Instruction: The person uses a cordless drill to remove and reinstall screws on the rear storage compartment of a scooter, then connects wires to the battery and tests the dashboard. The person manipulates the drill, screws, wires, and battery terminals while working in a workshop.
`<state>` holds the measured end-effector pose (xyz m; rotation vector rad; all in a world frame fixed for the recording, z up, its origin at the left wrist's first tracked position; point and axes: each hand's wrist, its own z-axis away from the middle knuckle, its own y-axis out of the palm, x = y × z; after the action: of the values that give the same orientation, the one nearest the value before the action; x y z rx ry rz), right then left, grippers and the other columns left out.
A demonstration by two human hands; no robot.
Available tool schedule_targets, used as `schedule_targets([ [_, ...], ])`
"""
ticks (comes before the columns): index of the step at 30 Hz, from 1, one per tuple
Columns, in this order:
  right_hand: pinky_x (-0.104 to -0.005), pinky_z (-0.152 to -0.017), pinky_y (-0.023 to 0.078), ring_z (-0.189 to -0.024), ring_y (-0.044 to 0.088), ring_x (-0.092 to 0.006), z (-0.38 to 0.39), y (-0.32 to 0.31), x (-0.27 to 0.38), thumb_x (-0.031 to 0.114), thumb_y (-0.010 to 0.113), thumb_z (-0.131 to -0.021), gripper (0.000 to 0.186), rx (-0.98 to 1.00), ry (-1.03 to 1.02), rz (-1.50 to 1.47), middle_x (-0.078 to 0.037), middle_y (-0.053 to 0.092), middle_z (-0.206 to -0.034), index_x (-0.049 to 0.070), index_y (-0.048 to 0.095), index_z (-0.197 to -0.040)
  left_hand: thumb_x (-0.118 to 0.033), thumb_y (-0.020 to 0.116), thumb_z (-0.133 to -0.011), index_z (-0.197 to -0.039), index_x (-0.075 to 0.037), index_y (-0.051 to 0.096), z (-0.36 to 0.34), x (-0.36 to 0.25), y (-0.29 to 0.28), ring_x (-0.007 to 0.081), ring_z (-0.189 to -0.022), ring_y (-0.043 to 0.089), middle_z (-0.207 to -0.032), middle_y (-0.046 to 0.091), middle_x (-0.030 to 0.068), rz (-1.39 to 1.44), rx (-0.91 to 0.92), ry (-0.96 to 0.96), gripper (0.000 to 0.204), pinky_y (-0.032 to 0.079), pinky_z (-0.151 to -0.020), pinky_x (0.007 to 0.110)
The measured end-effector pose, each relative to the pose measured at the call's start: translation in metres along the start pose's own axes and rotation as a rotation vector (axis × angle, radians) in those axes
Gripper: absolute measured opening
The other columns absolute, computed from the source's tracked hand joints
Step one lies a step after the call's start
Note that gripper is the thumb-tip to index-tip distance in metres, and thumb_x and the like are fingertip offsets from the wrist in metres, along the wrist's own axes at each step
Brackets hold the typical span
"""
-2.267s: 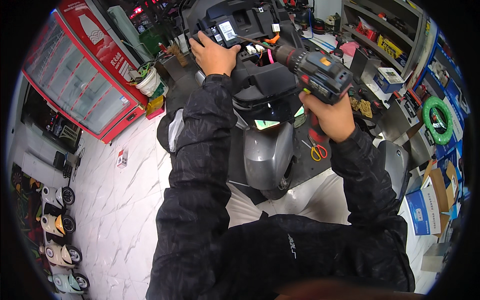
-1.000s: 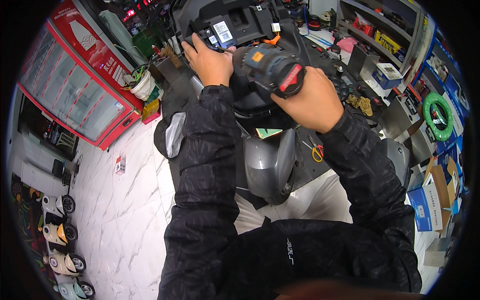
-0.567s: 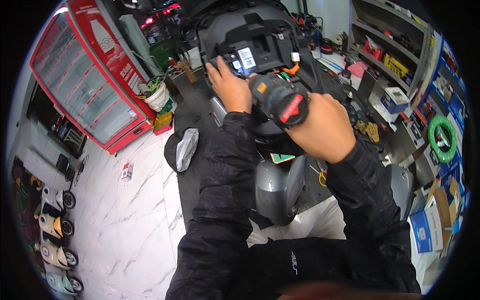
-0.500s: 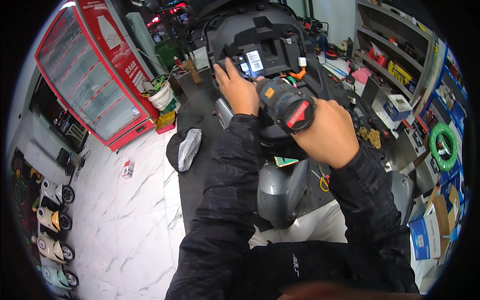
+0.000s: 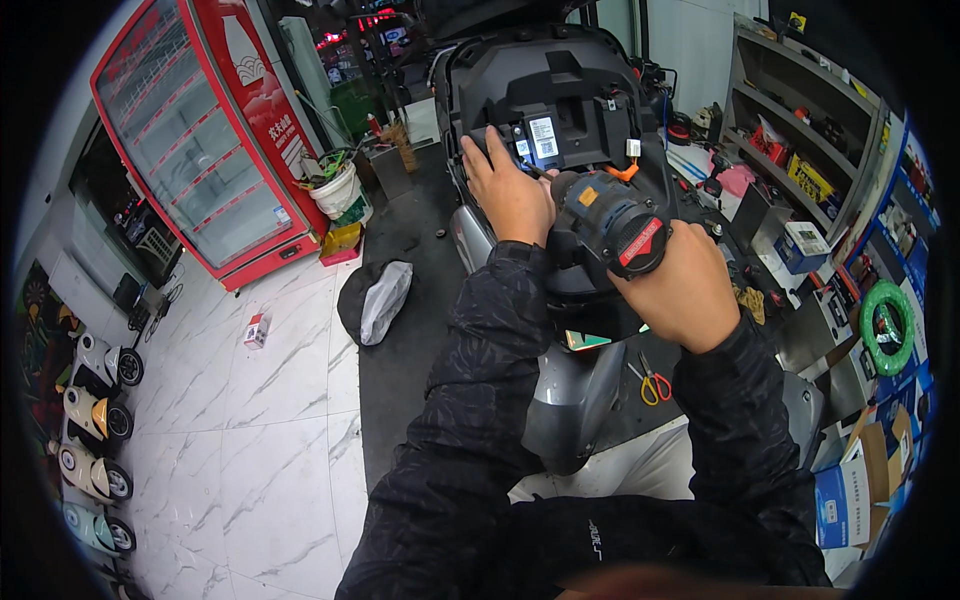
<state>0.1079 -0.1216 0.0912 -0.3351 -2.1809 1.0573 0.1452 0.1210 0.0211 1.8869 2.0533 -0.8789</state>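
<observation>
My right hand (image 5: 682, 290) grips a cordless power drill (image 5: 606, 212), closed round its handle, with the motor end facing me. The tool's front points into the open black body compartment (image 5: 508, 90) of a grey scooter (image 5: 575, 405). My left hand (image 5: 515, 203) rests at the compartment's left side, two fingers stretched out and apart. Its thumb is close to the drill's nose; the bit's tip is hidden from me. Just beyond the left hand lies a black unit with a white label (image 5: 542, 138). An orange cable (image 5: 622, 173) with a white connector sits right of it.
Scissors (image 5: 655, 385) with red and yellow handles lie on the dark mat, right of the scooter. A black-and-grey seat-shaped piece (image 5: 375, 303) is at left. A red glass-door fridge (image 5: 205, 150), a white bucket (image 5: 338, 195), grey shelves (image 5: 790, 125) and cartons (image 5: 848, 495) stand around.
The whole scene has shifted rightward and slightly down in the view. My right hand still holds the drill at the compartment, and the left hand stays beside it. More of the scissors shows.
</observation>
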Motion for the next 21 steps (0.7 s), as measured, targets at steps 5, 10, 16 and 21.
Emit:
schedule_targets([
  [5, -0.052, -0.084, 0.056, -0.095, 0.068, -0.0455, 0.0002, -0.0021, 0.0024, 0.026, 0.085, -0.078, 0.036, -0.009, -0.011, -0.001, -0.023, 0.073, -0.093, -0.003, 0.072, -0.093, -0.008, 0.086, -0.077, -0.16, 0.001, 0.035, 0.0013, -0.0015, -0.0029, 0.0499, -0.151, 0.033, -0.166, 0.026, 0.0335, -0.017, 0.029, -0.014, 0.098, 0.029, -0.125, 0.052],
  [10, -0.0527, -0.082, 0.056, -0.092, 0.069, -0.0456, -0.0003, -0.0031, 0.0038, 0.024, 0.084, -0.078, 0.031, -0.039, -0.037, 0.002, -0.023, 0.074, -0.091, -0.002, 0.072, -0.092, -0.006, 0.085, -0.076, -0.161, 0.0, 0.035, 0.0007, -0.0015, -0.0008, 0.0497, -0.151, 0.034, -0.167, 0.026, 0.0327, 0.013, 0.014, -0.022, 0.099, 0.03, -0.125, 0.052],
  [16, -0.0516, -0.08, 0.058, -0.088, 0.071, -0.0452, -0.003, -0.003, 0.003, 0.024, 0.083, -0.079, 0.03, -0.048, -0.065, 0.0, -0.022, 0.074, -0.086, -0.001, 0.074, -0.092, -0.008, 0.085, -0.075, -0.161, -0.001, 0.035, 0.0015, 0.0019, 0.0012, 0.0487, -0.151, 0.034, -0.167, 0.027, 0.0313, 0.005, 0.0, -0.005, 0.1, 0.031, -0.124, 0.053],
  [21, -0.0511, -0.078, 0.058, -0.087, 0.072, -0.0462, -0.0024, -0.007, 0.0063, 0.025, 0.082, -0.08, 0.031, -0.034, -0.069, -0.006, -0.024, 0.074, -0.085, -0.001, 0.074, -0.093, -0.008, 0.086, -0.076, -0.161, -0.002, 0.035, 0.0006, 0.0033, 0.0022, 0.0486, -0.152, 0.034, -0.167, 0.026, 0.0315, -0.014, 0.0, 0.007, 0.099, 0.032, -0.123, 0.053],
])
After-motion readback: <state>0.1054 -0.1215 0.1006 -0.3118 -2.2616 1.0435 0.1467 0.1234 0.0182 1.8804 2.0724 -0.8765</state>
